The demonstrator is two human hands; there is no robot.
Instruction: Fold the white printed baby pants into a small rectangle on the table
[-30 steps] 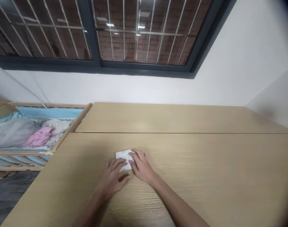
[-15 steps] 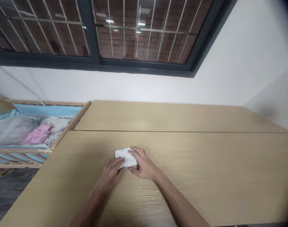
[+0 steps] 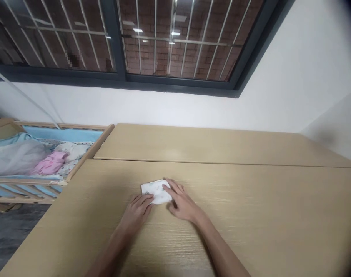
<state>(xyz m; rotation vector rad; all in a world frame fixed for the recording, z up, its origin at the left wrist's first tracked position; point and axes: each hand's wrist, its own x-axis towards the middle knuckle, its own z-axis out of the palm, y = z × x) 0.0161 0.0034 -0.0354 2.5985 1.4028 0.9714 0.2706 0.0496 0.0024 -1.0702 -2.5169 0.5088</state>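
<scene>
A small folded white cloth [image 3: 157,191] with a faint printed pattern lies on the wooden tabletop [image 3: 250,215]. The fingertips of my left hand [image 3: 137,211] press on its lower left corner, fingers close together and thumb tucked beside them. At the cloth's right edge, my right hand [image 3: 182,202] rests with its fingers outstretched and the index finger on top of the fabric. Its thumb is apart from the cloth, lower down. What lies under the fingertips is hidden.
Against the tabletop's left end stands a wooden crib [image 3: 88,152] with blue lining, pink clothing [image 3: 52,162] and white bedding inside. A narrow seam divides the front board from the back board [image 3: 207,145]. Behind are a white wall and a barred window [image 3: 178,42].
My right hand has shifted slightly right, its thumb drawing away from the cloth. More of the cloth's right part now shows. The left hand stays at its corner. The view has tilted slightly.
</scene>
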